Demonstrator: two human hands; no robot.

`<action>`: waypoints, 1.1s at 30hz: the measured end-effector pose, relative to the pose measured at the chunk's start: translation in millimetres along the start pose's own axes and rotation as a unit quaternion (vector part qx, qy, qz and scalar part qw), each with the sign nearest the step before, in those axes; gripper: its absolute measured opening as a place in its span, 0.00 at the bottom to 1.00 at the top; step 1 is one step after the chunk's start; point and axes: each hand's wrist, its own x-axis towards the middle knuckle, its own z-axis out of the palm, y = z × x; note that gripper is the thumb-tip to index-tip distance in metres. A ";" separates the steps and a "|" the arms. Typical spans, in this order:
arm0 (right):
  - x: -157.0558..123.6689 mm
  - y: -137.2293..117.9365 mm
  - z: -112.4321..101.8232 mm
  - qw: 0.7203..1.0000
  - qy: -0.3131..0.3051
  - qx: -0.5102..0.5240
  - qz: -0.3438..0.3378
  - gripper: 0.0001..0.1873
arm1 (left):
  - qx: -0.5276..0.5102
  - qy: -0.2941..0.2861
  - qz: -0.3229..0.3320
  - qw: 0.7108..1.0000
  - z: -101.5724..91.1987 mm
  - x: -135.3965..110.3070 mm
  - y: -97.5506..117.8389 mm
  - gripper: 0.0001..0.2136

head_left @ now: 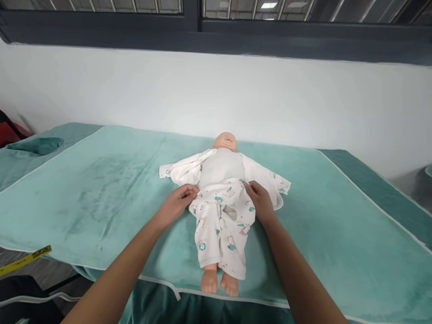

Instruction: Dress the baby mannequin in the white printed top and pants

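A baby doll [225, 141] lies on its back, head toward the wall and bare feet toward me. It wears white printed trousers [205, 229] pulled up to its waist, with an opening at the crotch. A white printed jacket [261, 173] is spread open under its torso, its sleeves stretched out to both sides. At the waistband's left edge, my left hand [180, 202] pinches the trousers. My right hand [260, 200] grips the waistband at the other side, thumb and forefinger closed on the cloth.
A green plush cover [111, 193] with white piping lies over the table beneath the doll. Behind it rises a white wall [216, 94] under a dark window frame. Yellow tape [25, 260] shows at lower left, and a red and black item [10, 132] at far left.
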 end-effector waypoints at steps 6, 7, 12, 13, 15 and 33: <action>-7.2 0.9 -9.7 0.988 -0.103 0.106 0.047 0.19 | -0.053 -0.092 -0.008 0.994 -8.7 -10.4 -7.5 0.09; -8.2 1.9 -11.6 0.983 -0.117 0.130 0.053 0.18 | -0.058 -0.088 -0.010 0.994 -8.4 -10.0 -6.6 0.08; -7.5 7.4 -16.6 0.960 -0.147 0.237 0.028 0.17 | -0.080 -0.073 -0.012 0.994 -6.1 -7.5 2.3 0.07; -6.6 8.0 -16.7 0.957 -0.150 0.247 0.023 0.16 | -0.084 -0.061 -0.004 0.995 -5.1 -7.3 3.2 0.07; -5.0 8.3 -16.2 0.955 -0.150 0.254 0.022 0.15 | -0.101 -0.028 0.013 0.994 -1.6 -6.9 3.1 0.08; -2.8 7.0 -20.9 0.960 -0.076 0.257 0.078 0.12 | -0.197 -0.014 0.001 0.980 31.5 -16.9 -2.9 0.09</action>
